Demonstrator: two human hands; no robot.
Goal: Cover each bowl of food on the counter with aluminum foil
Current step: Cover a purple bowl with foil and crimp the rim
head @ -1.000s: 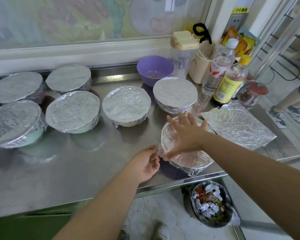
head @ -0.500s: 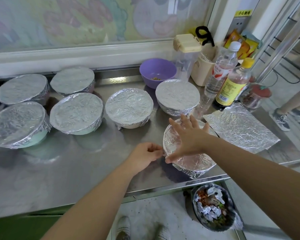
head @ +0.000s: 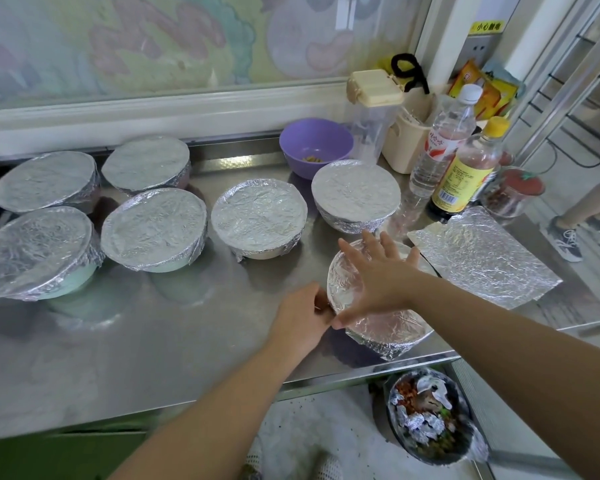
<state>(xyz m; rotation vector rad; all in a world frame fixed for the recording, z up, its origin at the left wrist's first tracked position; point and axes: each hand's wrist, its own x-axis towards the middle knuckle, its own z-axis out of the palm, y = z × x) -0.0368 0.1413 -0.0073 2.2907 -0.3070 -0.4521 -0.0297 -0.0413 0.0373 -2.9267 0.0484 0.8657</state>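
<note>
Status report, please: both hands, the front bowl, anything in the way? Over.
Right hand flat on foil over front bowl. Left hand pinches foil at left rim. Purple bowl uncovered; nothing in the way.

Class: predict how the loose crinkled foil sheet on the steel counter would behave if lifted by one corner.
The loose crinkled sheet of aluminium foil would probably flop and bend: it looks thin, with one corner already folded. It is likely very light, so a push should slide it easily across the smooth steel counter.

Single head view — close, forward and down over the counter (head: 160, 348).
</note>
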